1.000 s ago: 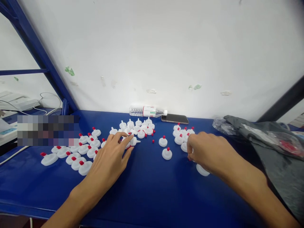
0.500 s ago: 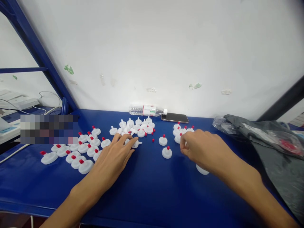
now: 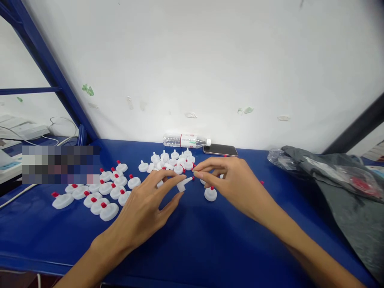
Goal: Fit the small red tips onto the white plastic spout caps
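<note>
Between the fingers and thumb of my left hand [image 3: 153,196] is a white nozzle cap [image 3: 182,185], its spout pointing right. My right hand [image 3: 226,176] has its thumb and forefinger pinched by the spout's end, close to a small red tip [image 3: 193,178]; what it grips is too small to make out. Behind my hands lies a pile of white caps without red tips [image 3: 164,156]. Many white caps with red tips [image 3: 109,212] stand on the left. One more red-tipped cap [image 3: 210,194] stands below my right hand, which partly covers others.
A clear bottle [image 3: 187,140] and a dark phone [image 3: 220,150] lie along the wall at the back of the blue table [image 3: 192,248]. Grey bags [image 3: 339,192] lie at the right edge. A white power strip [image 3: 12,166] is at the far left.
My right hand has moved left from the right-hand caps to beside my left hand. My left hand has shifted right and lifted a white cap from the pile's edge.
</note>
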Available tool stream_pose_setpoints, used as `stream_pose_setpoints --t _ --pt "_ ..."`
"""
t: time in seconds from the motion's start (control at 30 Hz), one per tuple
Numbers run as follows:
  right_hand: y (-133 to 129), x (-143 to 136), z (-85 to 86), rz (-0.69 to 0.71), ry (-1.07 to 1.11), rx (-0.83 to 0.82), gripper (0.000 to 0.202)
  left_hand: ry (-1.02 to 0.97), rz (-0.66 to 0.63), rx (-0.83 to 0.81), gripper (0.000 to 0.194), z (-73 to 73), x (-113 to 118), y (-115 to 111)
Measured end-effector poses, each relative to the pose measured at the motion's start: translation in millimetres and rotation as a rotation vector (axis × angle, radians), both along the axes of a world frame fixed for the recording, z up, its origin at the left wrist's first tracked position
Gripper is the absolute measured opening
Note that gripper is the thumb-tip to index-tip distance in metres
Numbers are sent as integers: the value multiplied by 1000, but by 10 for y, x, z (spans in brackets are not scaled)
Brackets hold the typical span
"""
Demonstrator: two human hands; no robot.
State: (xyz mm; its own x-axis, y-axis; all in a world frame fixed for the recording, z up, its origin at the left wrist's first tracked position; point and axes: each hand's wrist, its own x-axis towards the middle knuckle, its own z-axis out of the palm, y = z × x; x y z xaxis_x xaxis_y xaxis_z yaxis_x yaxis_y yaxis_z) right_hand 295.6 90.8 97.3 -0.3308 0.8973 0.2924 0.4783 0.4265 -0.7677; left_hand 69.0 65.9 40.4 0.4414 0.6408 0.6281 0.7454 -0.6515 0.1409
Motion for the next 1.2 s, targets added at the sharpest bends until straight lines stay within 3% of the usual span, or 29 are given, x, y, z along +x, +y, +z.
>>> stream_pose_setpoints --t 0.2,0.57,0.73,0.93,1.03,1.2 --pt "-39 -81 -51 89 198 -98 8 -54 -54 84 37 26 -16 -17" --pt "-83 -144 -89 74 216 -95 4 -57 -76 104 41 44 -1 -32" --pt "-96 -114 -42 0 -51 -26 7 -26 -35 15 50 59 -5 -73" --pt "-54 -125 -181 -28 -468 51 13 -25 1 -45 51 56 -5 -85" --pt "-44 -88 -205 -90 -611 92 15 -26 6 -55 48 56 5 -88" --pt "-31 33 -107 -257 -795 34 18 -39 63 -13 33 54 23 -49"
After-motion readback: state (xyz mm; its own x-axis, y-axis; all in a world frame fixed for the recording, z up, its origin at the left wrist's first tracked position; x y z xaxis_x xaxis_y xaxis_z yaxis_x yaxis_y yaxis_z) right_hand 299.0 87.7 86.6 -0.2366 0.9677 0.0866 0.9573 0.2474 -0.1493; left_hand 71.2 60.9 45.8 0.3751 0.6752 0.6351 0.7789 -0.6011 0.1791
